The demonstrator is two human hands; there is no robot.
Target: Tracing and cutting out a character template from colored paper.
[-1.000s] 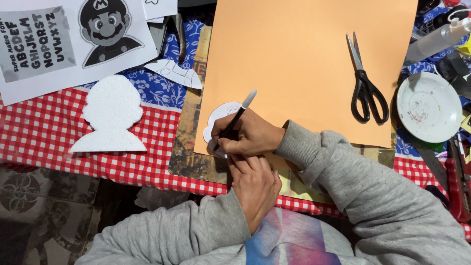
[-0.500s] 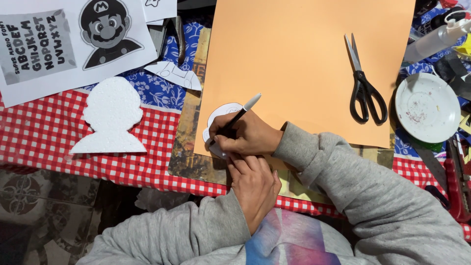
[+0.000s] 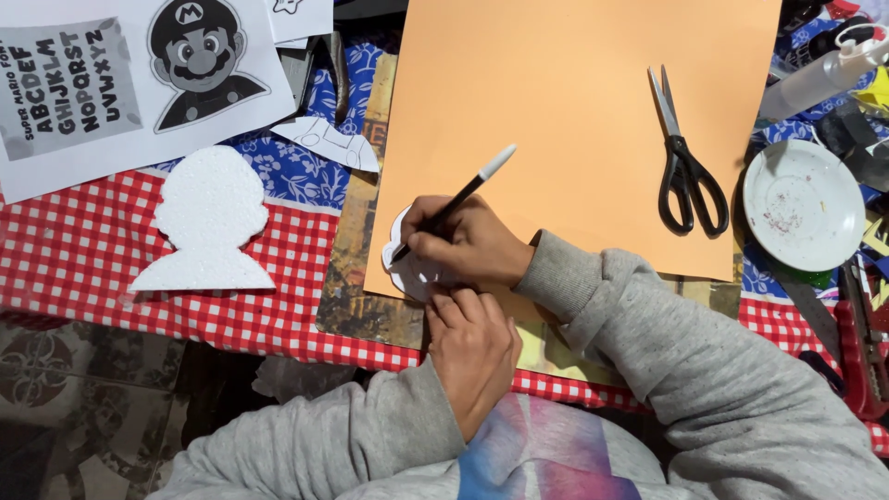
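My right hand (image 3: 463, 245) grips a black pen with a white cap (image 3: 454, 201), its tip down at the left edge of a small white paper cut-out (image 3: 400, 268). That cut-out lies on the lower left corner of a large orange sheet (image 3: 574, 111). My left hand (image 3: 472, 356) rests just below, fingertips pressing the cut-out's lower edge onto the sheet. Both arms wear grey sleeves. Most of the cut-out is hidden under my right hand.
A white foam silhouette (image 3: 208, 222) lies on the red checked cloth (image 3: 74, 250) at left. Printed paper sheets (image 3: 120, 83) sit at top left. Black scissors (image 3: 685, 162) lie on the orange sheet's right side, next to a white plate (image 3: 804, 206) and tools at the right edge.
The pen's upper end has tilted slightly as my right hand shifts along the cut-out's edge. My left hand stays put.
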